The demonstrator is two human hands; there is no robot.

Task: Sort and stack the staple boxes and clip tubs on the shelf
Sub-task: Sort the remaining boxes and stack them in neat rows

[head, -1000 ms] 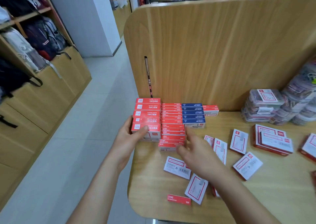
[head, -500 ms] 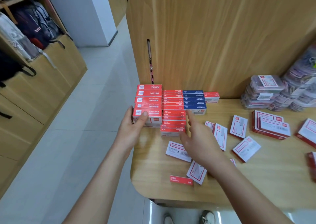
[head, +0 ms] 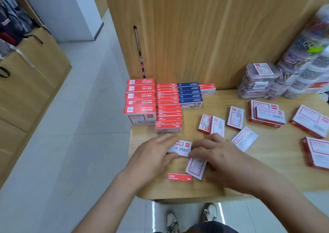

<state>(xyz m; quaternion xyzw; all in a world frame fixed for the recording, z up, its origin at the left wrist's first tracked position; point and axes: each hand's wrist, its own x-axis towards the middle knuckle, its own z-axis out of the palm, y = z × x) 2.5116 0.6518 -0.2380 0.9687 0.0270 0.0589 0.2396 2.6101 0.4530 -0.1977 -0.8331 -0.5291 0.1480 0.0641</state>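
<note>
Wooden shelf point(head: 277, 143): stacked staple boxes point(head: 168, 108) back left, loose boxes point(head: 235, 117) scattered mid, clip tubs point(head: 258, 79) back right.

Head view: looks forward-down, close over shelf point(head: 231, 179).
</note>
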